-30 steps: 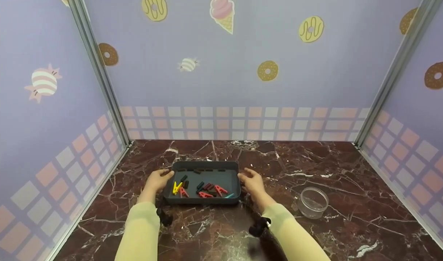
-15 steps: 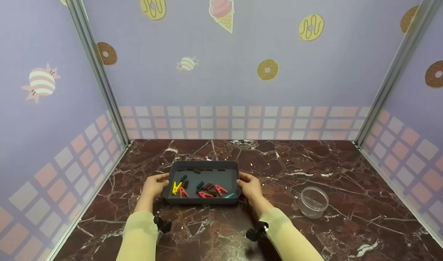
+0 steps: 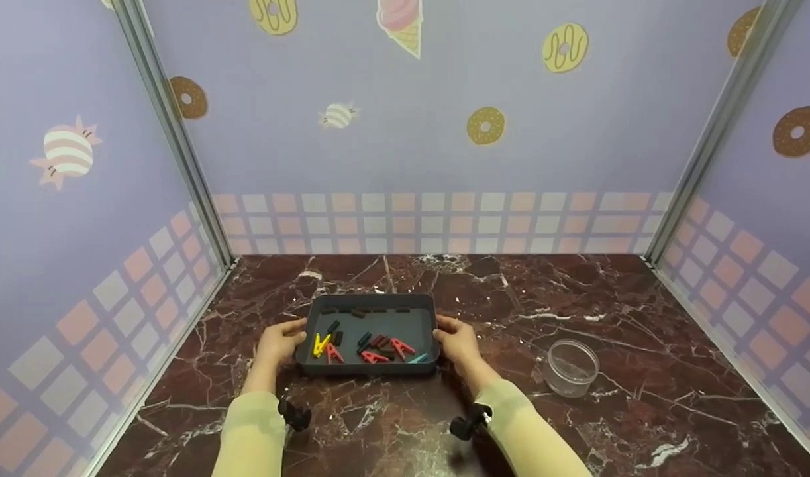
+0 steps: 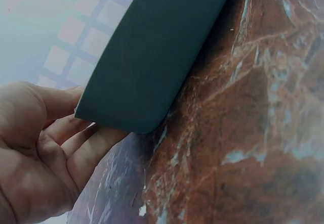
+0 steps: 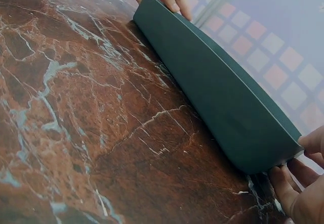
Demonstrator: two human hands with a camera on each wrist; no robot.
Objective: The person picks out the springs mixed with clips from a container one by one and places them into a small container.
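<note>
A dark grey rectangular tray (image 3: 368,368) sits between my two hands. My left hand (image 3: 277,344) grips its left end, thumb at the rim and fingers against the outside near the bottom edge, as the left wrist view shows. At the opposite end my right hand (image 3: 460,343) holds the tray the same way, with the thumb on the rim in the right wrist view. Inside lie a yellow clothespin (image 3: 317,348), several red clothespins (image 3: 398,345), a teal piece (image 3: 418,358) and several short dark pieces (image 3: 338,338), some along the back wall.
A clear round plastic jar (image 3: 569,383) without a lid stands to the right of the tray. The dark red marbled tabletop (image 3: 643,318) is bounded by patterned panels (image 3: 444,159) at the back and both sides, with metal posts (image 3: 703,139) in the corners.
Both hands have drawn slightly down and settled on the tray's ends, with their thumbs at the rim. The tray, its contents and the jar keep their places; the head view has shifted slightly.
</note>
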